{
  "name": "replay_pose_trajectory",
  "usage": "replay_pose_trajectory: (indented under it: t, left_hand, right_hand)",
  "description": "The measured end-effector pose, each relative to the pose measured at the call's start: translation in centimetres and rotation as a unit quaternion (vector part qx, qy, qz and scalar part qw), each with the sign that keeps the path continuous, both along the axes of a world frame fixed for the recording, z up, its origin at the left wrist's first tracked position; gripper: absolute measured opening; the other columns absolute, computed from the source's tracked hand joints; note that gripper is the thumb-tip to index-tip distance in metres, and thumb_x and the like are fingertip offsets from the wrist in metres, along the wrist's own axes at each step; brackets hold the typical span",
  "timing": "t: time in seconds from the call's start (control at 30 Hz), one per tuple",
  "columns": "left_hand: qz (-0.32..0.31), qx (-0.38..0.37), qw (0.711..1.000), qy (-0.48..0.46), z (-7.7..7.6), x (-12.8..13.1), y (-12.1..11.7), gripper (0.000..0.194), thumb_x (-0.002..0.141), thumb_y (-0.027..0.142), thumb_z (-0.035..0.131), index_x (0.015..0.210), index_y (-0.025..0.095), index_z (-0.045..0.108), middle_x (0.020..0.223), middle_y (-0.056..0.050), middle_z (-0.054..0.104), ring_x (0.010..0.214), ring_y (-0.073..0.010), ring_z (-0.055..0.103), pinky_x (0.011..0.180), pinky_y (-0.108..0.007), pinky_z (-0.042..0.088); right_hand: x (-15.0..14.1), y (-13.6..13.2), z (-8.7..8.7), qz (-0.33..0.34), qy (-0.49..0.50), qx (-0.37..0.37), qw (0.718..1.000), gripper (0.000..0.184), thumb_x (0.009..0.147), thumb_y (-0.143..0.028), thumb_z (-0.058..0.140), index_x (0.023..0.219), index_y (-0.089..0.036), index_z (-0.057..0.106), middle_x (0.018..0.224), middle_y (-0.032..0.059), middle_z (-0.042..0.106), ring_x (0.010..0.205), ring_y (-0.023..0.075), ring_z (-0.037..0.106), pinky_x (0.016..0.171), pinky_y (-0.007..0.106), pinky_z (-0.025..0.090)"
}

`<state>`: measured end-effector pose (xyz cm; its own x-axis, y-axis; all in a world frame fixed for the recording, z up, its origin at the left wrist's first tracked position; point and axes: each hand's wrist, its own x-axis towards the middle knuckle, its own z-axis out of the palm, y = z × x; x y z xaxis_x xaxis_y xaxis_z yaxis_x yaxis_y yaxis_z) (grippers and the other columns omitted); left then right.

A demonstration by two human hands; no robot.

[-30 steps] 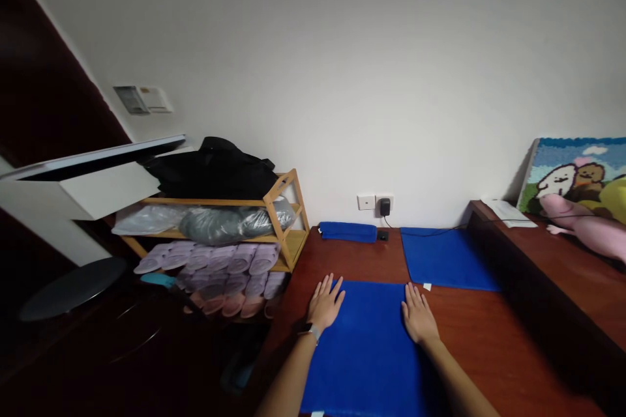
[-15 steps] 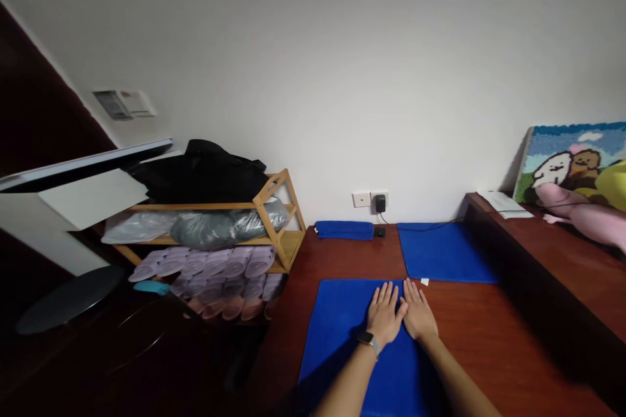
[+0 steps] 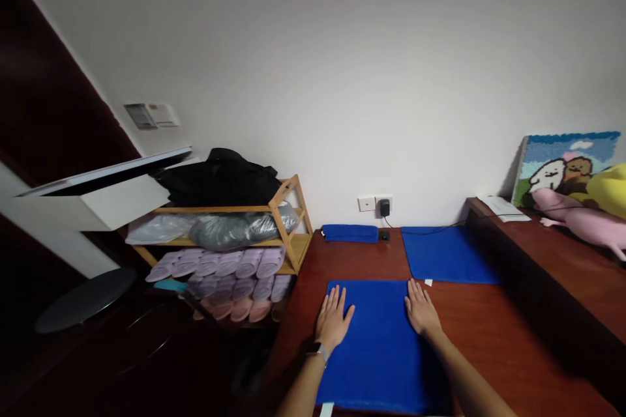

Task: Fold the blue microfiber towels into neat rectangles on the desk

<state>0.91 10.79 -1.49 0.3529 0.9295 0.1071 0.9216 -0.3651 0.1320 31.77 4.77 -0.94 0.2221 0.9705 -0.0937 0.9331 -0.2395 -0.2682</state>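
Note:
A blue towel lies spread out on the reddish-brown table, a white tag at its near left corner. My left hand rests flat on its left side near the far corner, fingers stretched and thumb apart. On the far right corner lies my right hand, palm down with fingers straight. Neither hand grips anything. Beyond, a second blue towel is laid flat, its white tag close to my right fingertips. A folded or rolled blue towel sits against the wall.
A wooden rack with a black bag, wrapped bundles and several slippers stands left. A plugged-in black adapter trails a cable. On the raised ledge at right are a pink plush toy and a picture.
My left hand moved right across the towel until it met my right hand, then returned to the left side. My right hand stayed at the far right corner.

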Motion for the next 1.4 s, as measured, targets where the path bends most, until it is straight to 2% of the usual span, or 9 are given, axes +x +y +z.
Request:
replay_pose_trajectory:
  t: [0.2,0.3,0.5,0.63,0.77,0.93,1.03,1.2,1.4]
  left_hand:
    - [0.001,-0.016,1.000,0.002,1.9,0.9,-0.7,0.073,0.104,0.059,0.024,0.160,0.012,0.031,0.168,-0.014,0.025,0.156,-0.0269,0.022,0.128,-0.048,0.023]
    - [-0.045,0.027,0.998,-0.033,2.5,3.1,-2.3,0.070,0.106,0.057,0.020,0.162,0.015,0.028,0.168,-0.011,0.026,0.156,-0.0252,0.022,0.128,-0.049,0.021]
    - [-0.179,0.026,0.980,-0.083,0.9,12.1,-7.6,0.064,0.107,0.052,0.018,0.163,0.021,0.024,0.169,-0.006,0.028,0.156,-0.0225,0.023,0.128,-0.047,0.025]
    - [-0.184,-0.009,0.979,-0.086,-0.1,14.2,-9.4,0.066,0.106,0.054,0.016,0.161,0.021,0.029,0.166,-0.009,0.034,0.155,-0.0238,0.027,0.127,-0.049,0.026]
    - [-0.174,-0.010,0.982,-0.066,-0.3,9.9,-9.7,0.068,0.105,0.059,0.021,0.163,0.023,0.024,0.169,-0.008,0.027,0.156,-0.0241,0.023,0.128,-0.049,0.024]
    - [-0.044,0.000,0.999,-0.018,-0.3,-0.2,-9.2,0.072,0.103,0.064,0.026,0.163,0.024,0.025,0.169,-0.008,0.025,0.156,-0.0278,0.024,0.127,-0.051,0.026]
    - [0.005,0.000,1.000,-0.016,-0.1,-4.3,-9.1,0.073,0.102,0.065,0.025,0.163,0.024,0.026,0.169,-0.007,0.026,0.155,-0.0271,0.025,0.126,-0.050,0.028]
    - [0.008,0.003,1.000,-0.017,0.0,-5.0,-9.5,0.075,0.102,0.064,0.024,0.162,0.020,0.029,0.169,-0.008,0.024,0.156,-0.0252,0.023,0.126,-0.046,0.028]
    - [0.005,0.022,1.000,-0.015,-0.6,-4.8,-9.0,0.073,0.101,0.062,0.027,0.162,0.022,0.028,0.168,-0.008,0.029,0.155,-0.0268,0.026,0.126,-0.050,0.028]
  right_hand:
    - [-2.0,-4.6,-0.8,-0.018,-0.014,0.023,0.999,0.069,0.102,-0.044,0.012,0.163,-0.012,0.019,0.170,0.0049,0.017,0.158,0.0209,0.014,0.128,0.043,0.011]
    - [-2.6,-6.7,-1.6,-0.026,-0.013,0.017,0.999,0.070,0.102,-0.047,0.014,0.162,-0.013,0.023,0.170,0.0056,0.021,0.157,0.0228,0.017,0.128,0.045,0.014]
    - [-2.6,-7.4,-1.1,-0.013,-0.019,0.015,1.000,0.068,0.101,-0.043,0.016,0.162,-0.011,0.023,0.170,0.0055,0.018,0.158,0.0238,0.014,0.128,0.045,0.012]
    - [-2.5,-7.5,-0.8,0.006,-0.021,0.019,1.000,0.068,0.101,-0.040,0.018,0.161,-0.010,0.026,0.169,0.0063,0.018,0.158,0.0244,0.013,0.128,0.045,0.012]
    - [-2.6,-7.6,-1.1,-0.006,-0.023,0.031,0.999,0.069,0.101,-0.041,0.015,0.161,-0.007,0.025,0.169,0.0086,0.020,0.158,0.0246,0.014,0.128,0.044,0.012]
    - [-2.7,-7.3,-1.7,-0.018,-0.020,0.037,0.999,0.070,0.101,-0.044,0.014,0.161,-0.010,0.025,0.169,0.0072,0.021,0.157,0.0239,0.017,0.128,0.045,0.014]
    - [-2.7,-7.0,-1.3,-0.013,-0.033,0.040,0.999,0.070,0.101,-0.044,0.016,0.160,-0.010,0.028,0.168,0.0080,0.023,0.157,0.0244,0.020,0.128,0.046,0.014]
    - [-3.5,-8.3,0.1,-0.016,-0.061,0.026,0.998,0.070,0.100,-0.042,0.018,0.159,-0.006,0.029,0.168,0.0090,0.024,0.156,0.0260,0.020,0.127,0.046,0.016]
    - [-4.8,-12.6,-1.1,0.027,-0.022,0.041,0.999,0.069,0.101,-0.045,0.016,0.161,-0.013,0.026,0.168,0.0035,0.021,0.157,0.0208,0.018,0.128,0.042,0.017]
